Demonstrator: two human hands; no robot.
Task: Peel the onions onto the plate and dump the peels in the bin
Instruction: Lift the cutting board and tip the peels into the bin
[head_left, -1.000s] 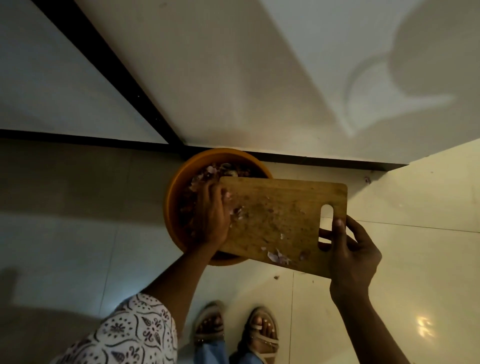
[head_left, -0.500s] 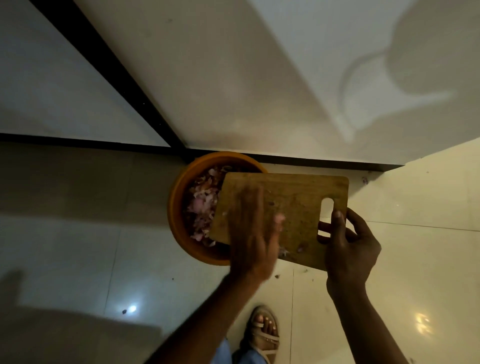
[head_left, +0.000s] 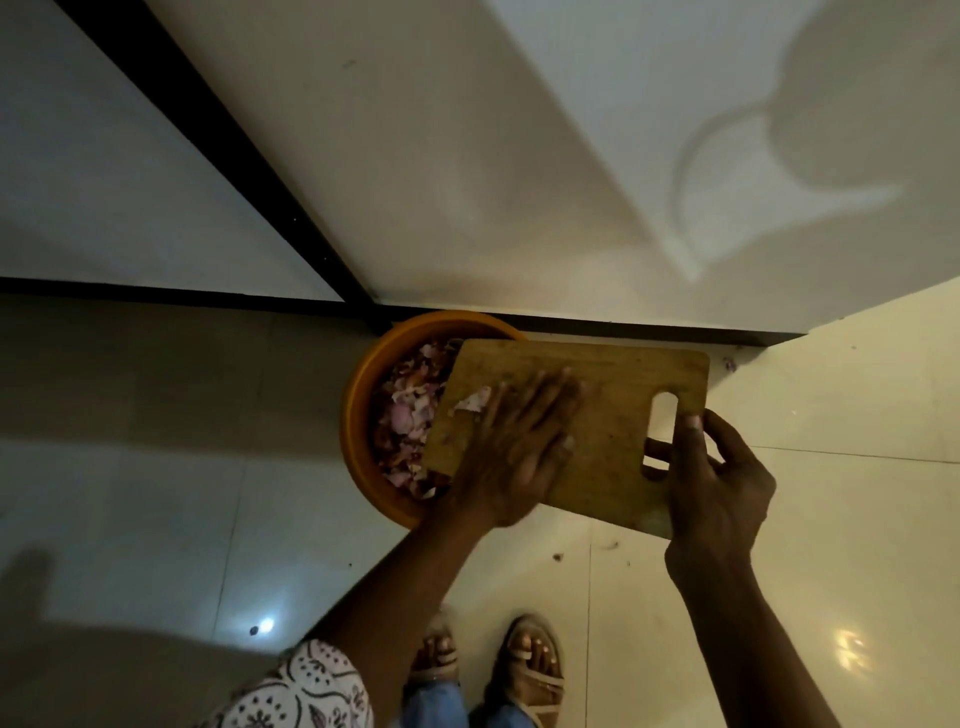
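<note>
The pink-and-purple papery onion peels (head_left: 405, 415) lie heaped inside the round orange plastic bin (head_left: 358, 415), which stands on the floor in the corner where two walls meet. One pale scrap of peel (head_left: 470, 402) sits on the rectangular wooden chopping board (head_left: 613, 415), near the edge that hangs over the bin. You hold that board tilted above the bin, its far-left end covering the bin's right side and its slotted handle end out to the right.

Your left hand (head_left: 514, 441) lies flat on the board's face with the fingers straight and spread, just right of the loose scrap. It is blurred, so it seems to touch the wood, but I cannot be certain. Your right hand (head_left: 711, 483) grips the handle end, with the thumb on top beside the slot and the fingers curled underneath, two of them showing through the slot.

A white patterned sleeve (head_left: 301, 691) shows on your left arm. Below the board, your feet in tan strappy sandals (head_left: 530, 670) stand on the glossy cream floor tiles (head_left: 831, 467). A few small dark bits (head_left: 558, 557) lie on the tiles near the board's lower edge. A black skirting strip (head_left: 156, 296) runs along the foot of the pale wall (head_left: 519, 156).
</note>
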